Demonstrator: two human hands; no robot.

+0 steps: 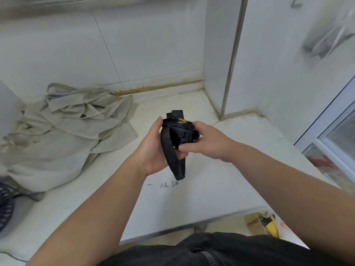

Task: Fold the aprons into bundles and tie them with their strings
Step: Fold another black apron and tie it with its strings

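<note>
A black apron (179, 129), folded into a small bundle with a yellow mark on top, is held above the white counter (221, 185). My left hand (153, 148) cups it from the left and below, thumb up along its side. My right hand (203, 140) grips it from the right, thumb pressed on its lower front. A wide black strap (173, 160) loops down from the bundle over my left palm. Loose beige aprons (63, 131) lie in a crumpled heap on the counter to the left.
White tiled walls close the counter at the back and right, with a metal corner strip (230, 70). A dark perforated object (5, 204) sits at the left edge. A glass-fronted cabinet (334, 139) stands at the right. A cardboard box (263, 223) lies on the floor below.
</note>
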